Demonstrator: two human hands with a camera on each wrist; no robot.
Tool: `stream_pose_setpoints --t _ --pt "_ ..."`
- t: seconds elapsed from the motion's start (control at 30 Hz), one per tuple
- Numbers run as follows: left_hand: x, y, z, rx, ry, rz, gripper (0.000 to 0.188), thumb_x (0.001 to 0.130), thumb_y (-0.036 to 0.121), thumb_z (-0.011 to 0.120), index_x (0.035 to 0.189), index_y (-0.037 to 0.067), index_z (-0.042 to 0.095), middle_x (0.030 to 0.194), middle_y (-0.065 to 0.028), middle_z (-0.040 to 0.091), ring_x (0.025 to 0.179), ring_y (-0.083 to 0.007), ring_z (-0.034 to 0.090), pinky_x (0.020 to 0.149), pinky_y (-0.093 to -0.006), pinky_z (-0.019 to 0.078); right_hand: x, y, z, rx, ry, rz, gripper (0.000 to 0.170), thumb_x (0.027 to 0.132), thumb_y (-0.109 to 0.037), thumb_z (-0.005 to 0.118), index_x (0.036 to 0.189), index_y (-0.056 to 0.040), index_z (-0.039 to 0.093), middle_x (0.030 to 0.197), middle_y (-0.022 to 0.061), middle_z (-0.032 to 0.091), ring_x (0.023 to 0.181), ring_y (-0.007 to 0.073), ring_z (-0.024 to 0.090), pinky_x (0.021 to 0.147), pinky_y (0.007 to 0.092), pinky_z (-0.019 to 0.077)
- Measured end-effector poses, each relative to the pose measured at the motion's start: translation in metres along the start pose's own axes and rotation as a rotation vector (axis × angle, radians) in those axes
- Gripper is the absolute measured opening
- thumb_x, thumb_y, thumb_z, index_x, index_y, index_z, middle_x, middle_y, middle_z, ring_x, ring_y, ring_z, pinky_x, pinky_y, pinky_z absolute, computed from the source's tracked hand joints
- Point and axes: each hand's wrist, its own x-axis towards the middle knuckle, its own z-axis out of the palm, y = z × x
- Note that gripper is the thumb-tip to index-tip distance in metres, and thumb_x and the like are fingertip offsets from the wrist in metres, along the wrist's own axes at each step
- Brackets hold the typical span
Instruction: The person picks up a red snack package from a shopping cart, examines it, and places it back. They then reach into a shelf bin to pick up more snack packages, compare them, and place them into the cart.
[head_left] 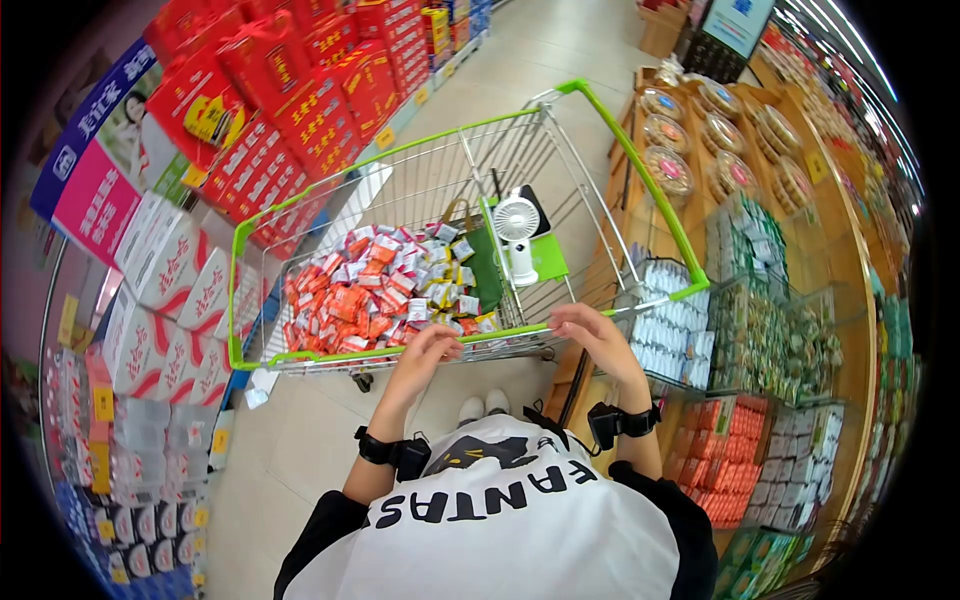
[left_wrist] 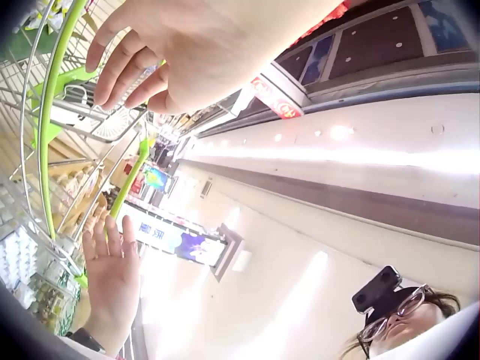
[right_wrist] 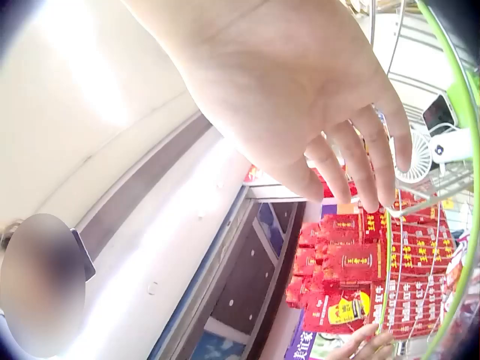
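A shopping cart with a green rim (head_left: 640, 180) stands in front of the person. Inside it lies a heap of small wrapped packets (head_left: 370, 290), orange, white and yellow. A white handheld fan (head_left: 517, 235) and a dark phone (head_left: 538, 212) lie at the cart's right part, by a green panel (head_left: 545, 258). My left hand (head_left: 425, 358) is at the near rim, fingers loosely bent, holding nothing. Farther right along that rim is my right hand (head_left: 598, 345), also empty, its fingers relaxed. In the left wrist view my left hand (left_wrist: 172, 56) shows its palm; in the right wrist view my right hand (right_wrist: 307, 97) does too.
Red gift boxes (head_left: 320, 130) are stacked beyond the cart at the left, with white cartons (head_left: 150, 340) nearer. Along the right runs a wooden shelf (head_left: 630, 235) with round trays (head_left: 668, 170) and bins of packaged goods (head_left: 720, 450). Tiled floor (head_left: 290, 460) lies between.
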Motion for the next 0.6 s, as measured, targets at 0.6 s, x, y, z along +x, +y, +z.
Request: stream_pose_setpoints --t 0.6 --pt "0.051 0.003 0.080 0.130 -0.496 -0.114 0.018 0.084 0.014 0.045 0.096 0.002 0.052 0.087 -0.0070 0.058 0.078 -0.0130 0.055 0.071 -0.0243 0.0425 -0.118 0.008 -0.041 0.130 0.554 -0.033 0.022 0.086 -0.013 0.045 0.105 -0.0013 0.050 0.092 0.0050 0.055 0.087 0.0115 0.053 0.078 0.0251 0.0420"
